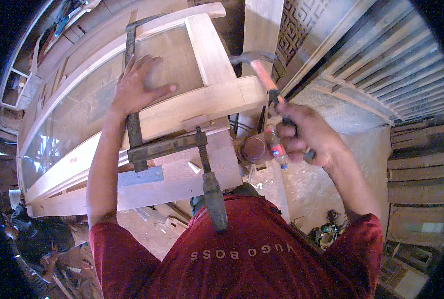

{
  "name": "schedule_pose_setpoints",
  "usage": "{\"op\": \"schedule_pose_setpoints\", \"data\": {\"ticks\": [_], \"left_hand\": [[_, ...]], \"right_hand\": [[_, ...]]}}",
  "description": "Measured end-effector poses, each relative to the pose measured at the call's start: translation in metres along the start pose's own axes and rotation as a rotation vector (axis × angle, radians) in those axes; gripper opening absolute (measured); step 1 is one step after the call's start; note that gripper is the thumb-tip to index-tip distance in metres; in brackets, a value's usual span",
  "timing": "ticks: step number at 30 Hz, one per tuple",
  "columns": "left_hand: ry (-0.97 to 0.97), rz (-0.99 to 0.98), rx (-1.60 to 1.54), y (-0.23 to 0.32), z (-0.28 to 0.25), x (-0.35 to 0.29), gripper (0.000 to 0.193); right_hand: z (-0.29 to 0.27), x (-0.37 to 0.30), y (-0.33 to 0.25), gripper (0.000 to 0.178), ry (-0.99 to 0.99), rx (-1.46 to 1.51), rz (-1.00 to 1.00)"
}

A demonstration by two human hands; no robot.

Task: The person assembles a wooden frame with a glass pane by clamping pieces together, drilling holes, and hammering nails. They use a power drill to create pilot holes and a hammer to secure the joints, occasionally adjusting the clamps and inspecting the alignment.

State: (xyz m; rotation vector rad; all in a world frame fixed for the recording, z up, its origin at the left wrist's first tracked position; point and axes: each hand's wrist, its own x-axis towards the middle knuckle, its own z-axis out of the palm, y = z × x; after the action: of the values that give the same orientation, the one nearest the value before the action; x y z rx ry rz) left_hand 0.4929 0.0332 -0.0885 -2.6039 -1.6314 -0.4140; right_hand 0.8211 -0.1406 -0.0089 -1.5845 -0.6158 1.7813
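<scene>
1. Orange-and-black hammer (263,74): my right grip (312,130) wraps its handle, head beyond the fingers.
2. My left grip (138,87) spreads, fingers apart, over the framed panel (209,52) beside the clamp (164,145).
3. I see a red-labelled bottle (276,149) and pale lettering (235,255) on the shirt (232,279).

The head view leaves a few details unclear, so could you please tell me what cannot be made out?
In the head view:
Hammer: part of its handle is covered by the right hand.
Clamp: part of its bar is behind the left hand.
Flat blue strip: its left end is behind the left forearm.
Dark clutter: too small and dim to identify.
</scene>
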Motion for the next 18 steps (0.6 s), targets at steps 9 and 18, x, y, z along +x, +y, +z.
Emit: {"op": "schedule_pose_setpoints", "data": {"ticks": [9, 18], "left_hand": [[0.021, 0.029, -0.013, -0.002, 0.001, -0.001, 0.086], [0.023, 0.007, -0.037, 0.003, -0.003, -0.002, 0.086]], "right_hand": [[-0.007, 0.016, -0.013, 0.017, 0.202, 0.279, -0.106], [-0.015, 0.017, -0.013, 0.022, 0.06, 0.01, -0.044]]}}
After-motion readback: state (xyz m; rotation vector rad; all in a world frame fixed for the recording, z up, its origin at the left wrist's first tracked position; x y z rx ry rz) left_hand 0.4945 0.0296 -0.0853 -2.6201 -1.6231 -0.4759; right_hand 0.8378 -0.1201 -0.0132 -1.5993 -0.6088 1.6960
